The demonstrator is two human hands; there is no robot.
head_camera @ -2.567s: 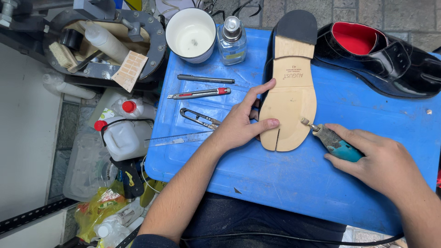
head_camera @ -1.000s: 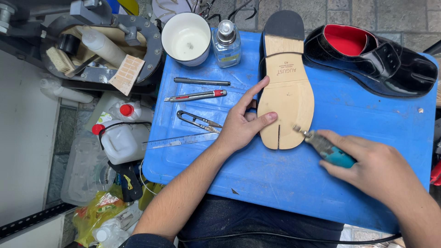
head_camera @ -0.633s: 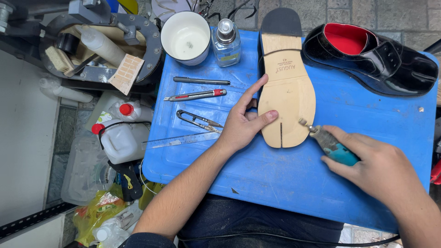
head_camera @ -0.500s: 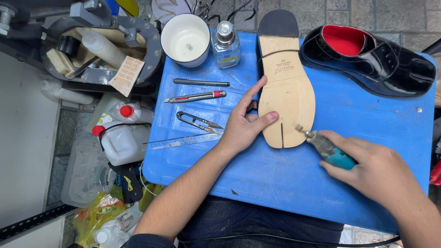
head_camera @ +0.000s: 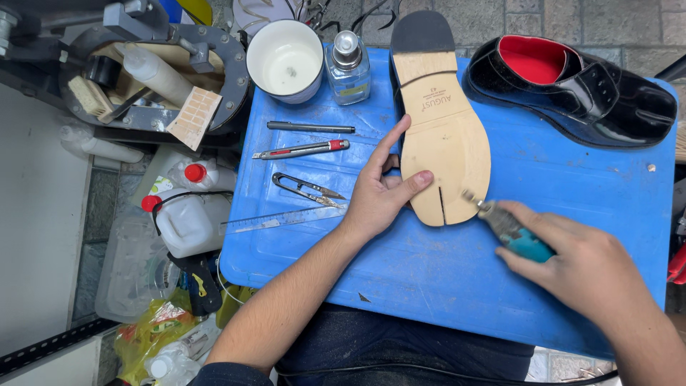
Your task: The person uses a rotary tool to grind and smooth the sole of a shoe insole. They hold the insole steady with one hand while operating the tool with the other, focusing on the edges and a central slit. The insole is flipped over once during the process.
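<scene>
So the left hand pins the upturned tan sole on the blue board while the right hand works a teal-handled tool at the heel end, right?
Not the heel end. In the head view the right hand puts the teal-handled tool at the toe end of the tan sole, beside the slit. The left hand does pin it on the blue board.

Yellow-labelled clear bottle (head_camera: pixel 348 61) beside white cup (head_camera: pixel 286 61)

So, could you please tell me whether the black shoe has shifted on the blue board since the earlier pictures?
No. The black shoe lies at the same far right corner of the blue board, equally apart from the tan sole.
</scene>
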